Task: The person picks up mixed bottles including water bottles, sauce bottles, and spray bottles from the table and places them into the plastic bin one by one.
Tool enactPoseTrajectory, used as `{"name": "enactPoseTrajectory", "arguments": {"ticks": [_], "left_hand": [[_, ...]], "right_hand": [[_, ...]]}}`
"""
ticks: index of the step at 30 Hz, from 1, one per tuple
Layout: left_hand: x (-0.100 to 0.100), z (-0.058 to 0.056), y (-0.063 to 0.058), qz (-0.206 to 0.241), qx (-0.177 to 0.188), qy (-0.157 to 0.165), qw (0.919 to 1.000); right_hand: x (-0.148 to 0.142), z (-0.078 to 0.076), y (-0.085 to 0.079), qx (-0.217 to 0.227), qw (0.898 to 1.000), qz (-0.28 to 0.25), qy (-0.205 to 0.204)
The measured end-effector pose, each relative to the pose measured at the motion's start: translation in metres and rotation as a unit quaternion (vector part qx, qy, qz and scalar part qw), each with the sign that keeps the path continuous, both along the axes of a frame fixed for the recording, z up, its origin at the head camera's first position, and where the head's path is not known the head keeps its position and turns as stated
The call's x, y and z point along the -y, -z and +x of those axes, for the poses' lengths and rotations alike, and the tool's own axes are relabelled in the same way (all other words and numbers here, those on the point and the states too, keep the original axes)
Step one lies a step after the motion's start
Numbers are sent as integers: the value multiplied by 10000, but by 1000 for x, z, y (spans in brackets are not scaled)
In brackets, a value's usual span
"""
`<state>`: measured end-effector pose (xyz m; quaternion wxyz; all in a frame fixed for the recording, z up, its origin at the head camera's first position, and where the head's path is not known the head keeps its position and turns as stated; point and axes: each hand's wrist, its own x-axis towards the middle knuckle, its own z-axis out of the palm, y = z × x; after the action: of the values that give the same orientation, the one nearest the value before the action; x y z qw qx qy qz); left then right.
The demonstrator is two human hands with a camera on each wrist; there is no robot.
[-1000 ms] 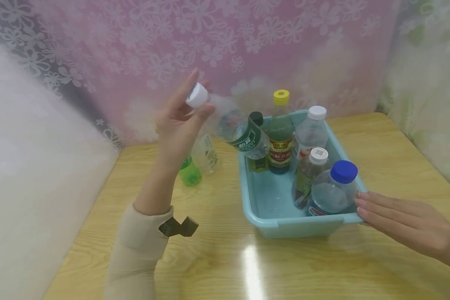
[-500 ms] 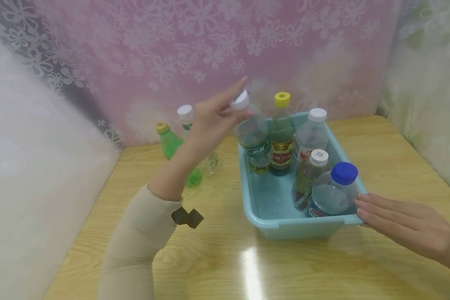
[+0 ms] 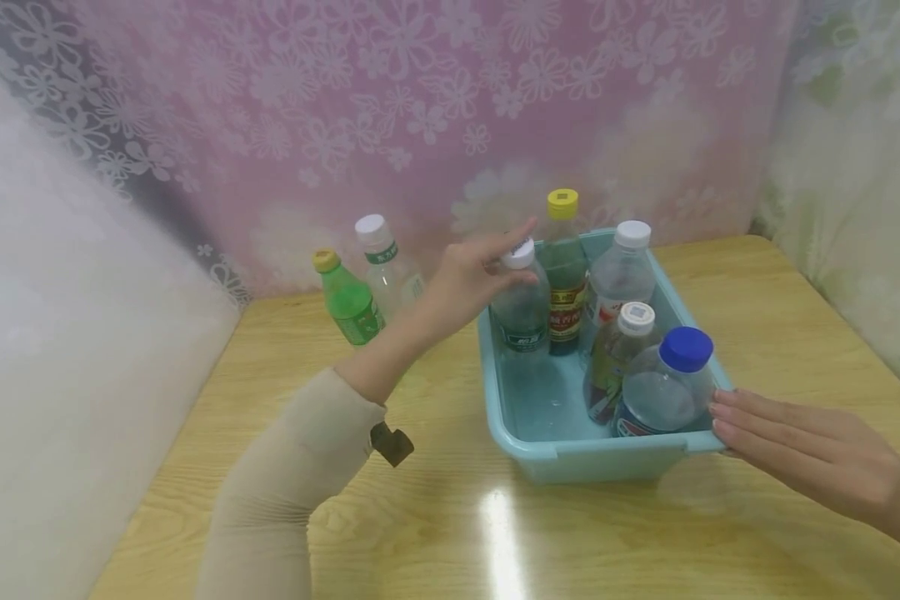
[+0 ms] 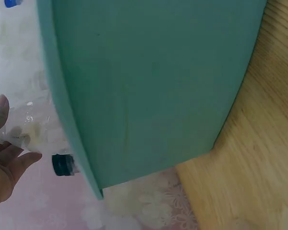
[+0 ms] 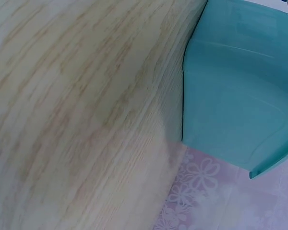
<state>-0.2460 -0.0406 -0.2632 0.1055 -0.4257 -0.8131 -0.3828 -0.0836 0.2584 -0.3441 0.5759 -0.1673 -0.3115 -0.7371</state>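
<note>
In the head view my left hand (image 3: 461,287) pinches a clear plastic bottle (image 3: 527,321) round its white cap. This bottle stands nearly upright inside the back left part of a light blue plastic bin (image 3: 498,417). The left wrist view shows the left hand's thumb and fingers around the bottle's top, above the bin wall (image 4: 149,86), beside a dark green bottle cap (image 4: 62,164). My right hand (image 3: 817,450) rests with straight fingers against the bin's front right rim.
The bin also holds a yellow-capped vinegar bottle (image 3: 564,271), a white-capped clear bottle (image 3: 621,275), a smaller labelled bottle (image 3: 607,379) and a blue-capped wide bottle (image 3: 663,387). Left of it on the wooden table (image 3: 420,533) stand a green bottle (image 3: 351,304) and another clear bottle (image 3: 392,275).
My left hand has carried the clear bottle right and down into the bin, turning it from tilted to nearly upright. The right hand has stayed at the rim.
</note>
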Motion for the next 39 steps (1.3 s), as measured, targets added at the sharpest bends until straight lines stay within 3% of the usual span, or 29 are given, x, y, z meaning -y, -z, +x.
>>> {"name": "enactPoseTrajectory", "arguments": {"ticks": [3,5,9,12,15,22,26,33,35,39], "left_hand": [[-4,-4,10,-237,-72,71,9997],[-6,-6,17,-343,-90,65,9994],[-9,-11,28,-404,-284,-57,9988],[-10,-14,31,-420,-381,-128,9983],[-10,-16,31,-517,-375,-195,9978],[-9,-16,26,-706,-270,-280,9967],[-8,-16,24,-735,-340,-283,9963],[-3,-15,18,-873,-227,-703,9934],[0,-15,17,-846,-155,-850,9927],[6,-15,16,-679,-18,-996,9927]], "right_hand": [[-2,-1,1,-102,9999,62,70],[-2,-2,2,289,9988,-94,-382],[0,-2,0,363,9981,-134,-488],[-2,-4,3,667,9942,-265,-807],[-6,-7,8,844,9901,-375,-1059],[-8,-9,11,762,9915,-371,-992],[-7,-9,12,1012,9836,-531,-1394],[-3,-9,11,959,9813,-590,-1564],[0,-8,10,1308,9680,-728,-2015],[3,-6,6,1609,9561,-813,-2310]]}}
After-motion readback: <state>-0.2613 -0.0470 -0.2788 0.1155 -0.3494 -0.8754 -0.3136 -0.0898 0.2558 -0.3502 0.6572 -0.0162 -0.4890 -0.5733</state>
